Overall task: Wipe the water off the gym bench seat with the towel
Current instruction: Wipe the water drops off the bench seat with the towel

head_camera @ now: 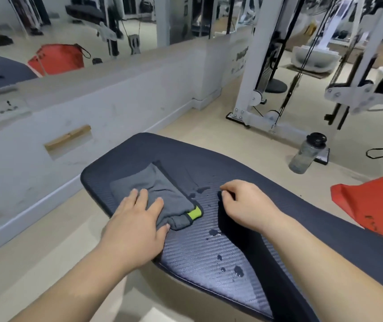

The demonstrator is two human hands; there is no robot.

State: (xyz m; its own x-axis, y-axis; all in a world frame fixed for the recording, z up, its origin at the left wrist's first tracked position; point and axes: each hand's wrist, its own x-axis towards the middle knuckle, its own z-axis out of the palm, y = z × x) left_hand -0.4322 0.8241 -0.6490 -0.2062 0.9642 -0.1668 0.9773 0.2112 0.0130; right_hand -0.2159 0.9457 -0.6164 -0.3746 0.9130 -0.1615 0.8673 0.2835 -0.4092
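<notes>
towel: a folded grey towel (162, 194) with a lime-green tab at its near right corner lies flat on the left part of the gym bench seat (232, 163).
left hand: the left hand (137, 219) lies palm down on the towel's near left edge, fingers spread and flat, pressing rather than pinching; its grip is open.
right hand: the right hand (246, 203) rests on the bare seat just right of the towel, fingers curled under loosely, holding nothing.
water: water drops (238, 270) sit on the seat near the front edge, with more between the hands and beside the towel's right edge.
seat: dark, ribbed padding, wet in patches.
floor: a clear water bottle (306, 154) stands upright on the floor to the right, well apart from the seat; a red bag (376, 201) lies near it.
</notes>
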